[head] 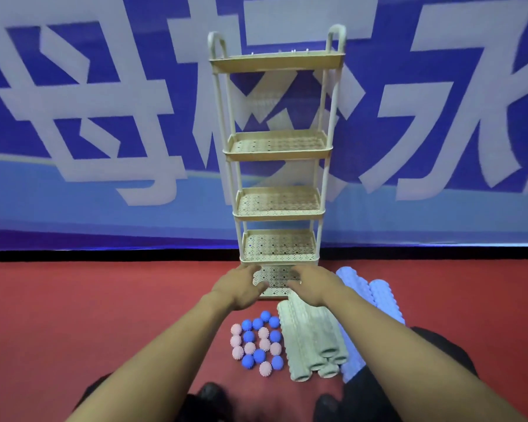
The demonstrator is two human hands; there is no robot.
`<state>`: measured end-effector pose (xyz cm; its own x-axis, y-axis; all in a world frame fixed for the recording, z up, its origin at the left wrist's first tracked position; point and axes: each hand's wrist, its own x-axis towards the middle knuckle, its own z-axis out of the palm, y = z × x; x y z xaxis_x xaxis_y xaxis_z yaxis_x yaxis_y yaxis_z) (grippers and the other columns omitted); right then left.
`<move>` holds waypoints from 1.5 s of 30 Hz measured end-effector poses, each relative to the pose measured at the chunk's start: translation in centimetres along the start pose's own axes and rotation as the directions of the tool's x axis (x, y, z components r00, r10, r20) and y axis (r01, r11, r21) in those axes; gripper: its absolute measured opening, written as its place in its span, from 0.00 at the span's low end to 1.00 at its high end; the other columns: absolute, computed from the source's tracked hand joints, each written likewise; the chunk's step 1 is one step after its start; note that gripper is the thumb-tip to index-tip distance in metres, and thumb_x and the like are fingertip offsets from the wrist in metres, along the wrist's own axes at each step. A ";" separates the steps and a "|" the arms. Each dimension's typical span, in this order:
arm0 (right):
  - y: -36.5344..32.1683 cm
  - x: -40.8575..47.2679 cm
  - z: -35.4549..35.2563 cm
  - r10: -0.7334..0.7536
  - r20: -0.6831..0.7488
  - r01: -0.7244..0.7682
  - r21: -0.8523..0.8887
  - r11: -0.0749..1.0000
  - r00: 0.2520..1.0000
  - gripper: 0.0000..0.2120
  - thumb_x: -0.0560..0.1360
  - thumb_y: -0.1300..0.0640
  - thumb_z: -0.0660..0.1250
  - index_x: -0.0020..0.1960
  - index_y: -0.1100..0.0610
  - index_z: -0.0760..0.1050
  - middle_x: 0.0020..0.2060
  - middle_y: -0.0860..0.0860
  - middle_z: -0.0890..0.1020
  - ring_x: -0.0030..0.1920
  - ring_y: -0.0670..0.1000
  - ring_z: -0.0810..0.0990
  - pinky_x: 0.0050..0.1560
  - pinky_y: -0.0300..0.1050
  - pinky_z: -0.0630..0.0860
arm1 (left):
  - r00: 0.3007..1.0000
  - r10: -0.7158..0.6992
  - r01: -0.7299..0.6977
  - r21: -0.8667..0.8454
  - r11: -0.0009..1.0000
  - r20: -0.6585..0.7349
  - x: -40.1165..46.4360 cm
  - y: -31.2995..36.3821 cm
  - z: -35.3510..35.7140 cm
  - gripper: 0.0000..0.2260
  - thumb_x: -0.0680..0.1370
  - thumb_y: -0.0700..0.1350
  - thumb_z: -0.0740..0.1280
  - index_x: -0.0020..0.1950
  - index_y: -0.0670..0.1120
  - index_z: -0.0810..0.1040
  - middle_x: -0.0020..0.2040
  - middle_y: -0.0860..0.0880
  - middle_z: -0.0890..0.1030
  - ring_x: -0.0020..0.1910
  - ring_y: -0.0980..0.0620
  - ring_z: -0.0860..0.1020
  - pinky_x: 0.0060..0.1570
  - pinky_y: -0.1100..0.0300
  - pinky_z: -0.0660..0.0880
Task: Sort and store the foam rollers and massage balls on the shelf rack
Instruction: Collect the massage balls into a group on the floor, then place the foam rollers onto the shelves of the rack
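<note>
A tall cream shelf rack (279,144) with perforated tiers stands on the red floor against a blue banner. All visible tiers hold nothing. My left hand (240,287) and my right hand (313,284) reach out in front of the lowest tier, fingers relaxed, holding nothing. Several spiky blue and pink massage balls (258,342) lie in a cluster on the floor below my hands. Beside them lie grey-green foam rollers (310,339), and further right pale blue foam rollers (375,296), partly hidden by my right arm.
The blue banner (104,117) with large white characters backs the rack. Red floor (73,315) stretches to the left and right. My dark shoes (211,394) show at the bottom edge.
</note>
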<state>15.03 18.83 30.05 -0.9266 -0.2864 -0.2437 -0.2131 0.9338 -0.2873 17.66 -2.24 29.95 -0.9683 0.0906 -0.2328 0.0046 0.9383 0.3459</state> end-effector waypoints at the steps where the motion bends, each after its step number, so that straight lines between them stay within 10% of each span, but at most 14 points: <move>1: -0.1 -0.5 -0.4 0.001 -0.008 -0.001 0.003 1.000 1.000 0.23 0.79 0.39 0.59 0.70 0.48 0.72 0.67 0.50 0.78 0.66 0.57 0.76 0.63 0.53 0.75 | 1.000 0.006 -0.006 -0.001 1.000 -0.014 -0.3 0.0 -0.2 0.31 0.77 0.65 0.58 0.77 0.52 0.66 0.75 0.45 0.70 0.72 0.44 0.71 0.69 0.46 0.69; 27: 13.7 -1.3 3.4 0.200 0.047 -0.203 0.070 0.977 0.979 0.24 0.83 0.42 0.56 0.74 0.52 0.66 0.70 0.53 0.74 0.67 0.57 0.75 0.62 0.52 0.73 | 0.979 0.193 -0.192 -0.026 0.981 0.063 7.3 8.8 8.0 0.27 0.82 0.59 0.59 0.79 0.50 0.62 0.75 0.45 0.68 0.71 0.45 0.71 0.68 0.53 0.68; 40: 29.1 4.1 16.6 0.333 0.207 -0.378 0.243 0.893 0.920 0.27 0.80 0.37 0.58 0.76 0.45 0.64 0.74 0.49 0.71 0.71 0.54 0.72 0.67 0.52 0.72 | 0.954 0.013 0.070 -0.266 0.961 0.298 16.0 11.4 23.1 0.25 0.82 0.57 0.61 0.77 0.52 0.63 0.74 0.46 0.70 0.68 0.47 0.74 0.69 0.52 0.69; 45: 32.2 5.8 21.3 0.430 0.287 -0.512 0.364 0.778 0.856 0.33 0.79 0.39 0.63 0.80 0.50 0.60 0.75 0.54 0.69 0.72 0.56 0.71 0.70 0.51 0.69 | 0.932 -0.078 0.239 -0.438 0.867 0.354 19.2 12.0 28.9 0.23 0.82 0.55 0.62 0.76 0.52 0.66 0.72 0.48 0.73 0.63 0.50 0.78 0.52 0.63 0.72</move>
<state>9.39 42.63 -0.34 -0.7961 0.0944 -0.5977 0.4214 0.7954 -0.4356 6.36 20.38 3.35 -0.8145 0.1296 -0.5655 -0.3365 0.6885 0.6425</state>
